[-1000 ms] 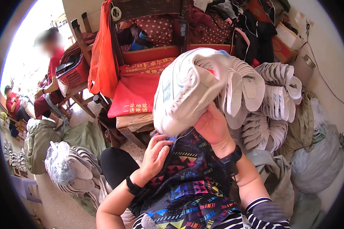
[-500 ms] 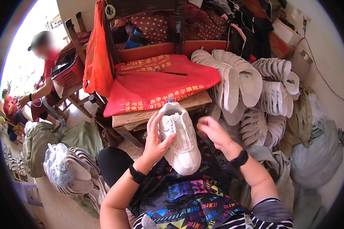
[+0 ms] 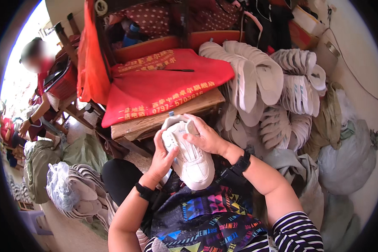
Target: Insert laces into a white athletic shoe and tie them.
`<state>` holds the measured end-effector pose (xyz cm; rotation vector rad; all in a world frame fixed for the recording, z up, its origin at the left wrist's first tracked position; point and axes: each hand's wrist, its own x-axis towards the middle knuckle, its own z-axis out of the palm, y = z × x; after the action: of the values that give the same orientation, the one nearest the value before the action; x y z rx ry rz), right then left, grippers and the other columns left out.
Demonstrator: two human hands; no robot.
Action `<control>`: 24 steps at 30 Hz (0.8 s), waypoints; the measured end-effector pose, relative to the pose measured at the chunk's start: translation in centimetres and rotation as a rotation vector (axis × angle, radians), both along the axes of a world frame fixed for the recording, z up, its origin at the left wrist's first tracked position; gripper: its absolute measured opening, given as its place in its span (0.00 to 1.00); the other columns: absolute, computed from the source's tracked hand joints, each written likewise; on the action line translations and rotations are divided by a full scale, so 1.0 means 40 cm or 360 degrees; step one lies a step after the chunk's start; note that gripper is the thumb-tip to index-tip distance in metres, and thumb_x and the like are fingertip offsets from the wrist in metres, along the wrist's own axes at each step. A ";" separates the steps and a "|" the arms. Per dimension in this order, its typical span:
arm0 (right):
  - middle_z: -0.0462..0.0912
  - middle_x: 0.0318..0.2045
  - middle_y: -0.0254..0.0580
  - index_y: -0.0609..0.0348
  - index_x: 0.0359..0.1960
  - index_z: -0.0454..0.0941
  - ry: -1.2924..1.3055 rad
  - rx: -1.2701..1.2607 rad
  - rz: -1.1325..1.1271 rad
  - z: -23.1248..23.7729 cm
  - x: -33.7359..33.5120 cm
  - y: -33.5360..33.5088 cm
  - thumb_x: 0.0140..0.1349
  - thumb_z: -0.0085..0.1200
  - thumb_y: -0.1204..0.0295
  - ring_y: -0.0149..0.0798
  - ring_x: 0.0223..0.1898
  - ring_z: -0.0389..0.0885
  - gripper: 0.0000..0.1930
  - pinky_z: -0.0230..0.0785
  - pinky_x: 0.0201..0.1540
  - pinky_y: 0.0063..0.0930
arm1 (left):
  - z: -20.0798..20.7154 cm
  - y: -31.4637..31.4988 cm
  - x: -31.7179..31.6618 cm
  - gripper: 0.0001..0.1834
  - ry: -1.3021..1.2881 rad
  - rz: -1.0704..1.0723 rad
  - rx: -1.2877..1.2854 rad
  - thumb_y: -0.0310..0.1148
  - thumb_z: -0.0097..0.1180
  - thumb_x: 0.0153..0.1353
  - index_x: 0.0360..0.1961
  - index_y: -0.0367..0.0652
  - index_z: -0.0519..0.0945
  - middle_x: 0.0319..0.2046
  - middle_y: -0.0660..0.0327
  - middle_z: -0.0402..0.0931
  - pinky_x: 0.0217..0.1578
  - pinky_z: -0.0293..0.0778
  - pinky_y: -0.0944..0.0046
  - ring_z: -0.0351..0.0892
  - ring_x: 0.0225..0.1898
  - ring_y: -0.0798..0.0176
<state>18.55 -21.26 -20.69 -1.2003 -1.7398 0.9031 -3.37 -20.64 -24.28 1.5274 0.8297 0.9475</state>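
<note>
A white sneaker (image 3: 194,164) is held over my lap, its toe toward me and its heel end toward the wooden bench. My left hand (image 3: 158,157) grips the left side of the upper, with the thumb resting near the tongue. From the right, my right hand (image 3: 206,136) is closed around the collar, its thumb pressing on the upper part of the tongue. A small blue-grey tab sticks up at the heel. The sole and most of the shoe's underside are hidden. A dark patterned apron (image 3: 214,210) covers my lap beneath the shoe.
Ahead stands a wooden bench (image 3: 172,113) with a red cloth bag (image 3: 168,84) spread on it. Stacked white shoe uppers (image 3: 269,80) crowd the right. More shoe parts (image 3: 86,189) lie lower left. Grey plastic sacks (image 3: 344,164) sit far right. Another person (image 3: 40,84) works at left.
My right hand, apart from the sneaker before, has come in and now grips its collar. The left hand has kept its hold. The whole view has shifted slightly.
</note>
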 end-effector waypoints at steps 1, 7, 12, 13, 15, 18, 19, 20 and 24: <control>0.64 0.66 0.54 0.64 0.70 0.54 0.0011 -0.0019 0.0027 -0.009 0.014 0.002 0.66 0.55 0.52 0.47 0.69 0.61 0.39 0.51 0.70 0.35 | -0.015 0.007 0.005 0.43 0.0068 0.0022 0.0066 0.34 0.58 0.61 0.70 0.43 0.44 0.64 0.50 0.54 0.68 0.52 0.57 0.55 0.67 0.55; 0.80 0.51 0.39 0.61 0.58 0.75 0.0682 -0.0763 -0.0189 -0.064 0.288 -0.076 0.73 0.48 0.59 0.32 0.53 0.77 0.20 0.69 0.56 0.29 | -0.007 0.026 -0.035 0.38 0.0021 0.0056 0.0007 0.30 0.52 0.63 0.71 0.44 0.48 0.64 0.53 0.55 0.68 0.50 0.57 0.55 0.67 0.57; 0.82 0.28 0.35 0.62 0.39 0.83 0.0063 -0.1173 -0.0896 -0.341 0.538 -0.333 0.63 0.57 0.69 0.28 0.29 0.79 0.10 0.71 0.33 0.25 | -0.024 0.022 -0.026 0.43 0.0091 0.0056 -0.0004 0.47 0.51 0.66 0.74 0.44 0.44 0.71 0.51 0.50 0.71 0.42 0.57 0.46 0.73 0.54; 0.82 0.25 0.35 0.62 0.36 0.84 0.0108 -0.1315 -0.1059 -0.393 0.544 -0.373 0.60 0.59 0.69 0.28 0.27 0.79 0.09 0.71 0.31 0.26 | -0.020 0.019 -0.028 0.43 0.0152 0.0119 0.0025 0.49 0.50 0.66 0.74 0.44 0.44 0.71 0.51 0.50 0.71 0.41 0.56 0.46 0.73 0.53; 0.81 0.22 0.35 0.61 0.34 0.84 -0.0126 -0.1448 -0.1114 -0.537 0.569 -0.446 0.61 0.58 0.65 0.29 0.23 0.78 0.11 0.72 0.27 0.26 | -0.021 0.019 -0.028 0.43 0.0156 0.0135 0.0051 0.51 0.49 0.66 0.73 0.44 0.44 0.71 0.51 0.50 0.71 0.40 0.56 0.45 0.73 0.53; 0.83 0.27 0.52 0.58 0.34 0.83 -0.0904 -0.1052 -0.1295 -0.694 0.531 -0.496 0.54 0.58 0.67 0.51 0.31 0.84 0.10 0.76 0.36 0.41 | -0.015 0.018 -0.037 0.42 0.0229 0.0124 0.0043 0.50 0.47 0.67 0.74 0.43 0.44 0.72 0.52 0.48 0.71 0.40 0.56 0.45 0.74 0.55; 0.83 0.30 0.53 0.57 0.35 0.83 -0.0968 -0.0935 -0.1413 -0.712 0.507 -0.496 0.54 0.58 0.68 0.56 0.36 0.83 0.09 0.76 0.41 0.45 | -0.015 0.016 -0.043 0.42 0.0264 0.0158 0.0041 0.50 0.47 0.67 0.74 0.43 0.44 0.72 0.52 0.48 0.71 0.40 0.55 0.45 0.74 0.55; 0.83 0.30 0.53 0.57 0.35 0.83 -0.0963 -0.0942 -0.1412 -0.726 0.497 -0.490 0.54 0.58 0.68 0.56 0.36 0.83 0.09 0.76 0.41 0.45 | -0.015 0.015 -0.048 0.43 0.0297 0.0191 0.0041 0.51 0.47 0.67 0.74 0.43 0.44 0.72 0.52 0.48 0.71 0.40 0.55 0.45 0.74 0.55; 0.80 0.41 0.56 0.57 0.40 0.81 -0.0860 -0.0985 -0.1678 -0.733 0.464 -0.465 0.53 0.60 0.69 0.58 0.45 0.78 0.13 0.72 0.49 0.47 | -0.018 0.013 -0.064 0.43 0.0408 0.0299 0.0045 0.52 0.47 0.67 0.74 0.42 0.44 0.72 0.52 0.47 0.71 0.40 0.55 0.44 0.74 0.55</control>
<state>37.09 -39.85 -50.01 -2.5867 -0.8700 0.4510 -5.93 -20.14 -25.00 1.6383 1.1631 0.9120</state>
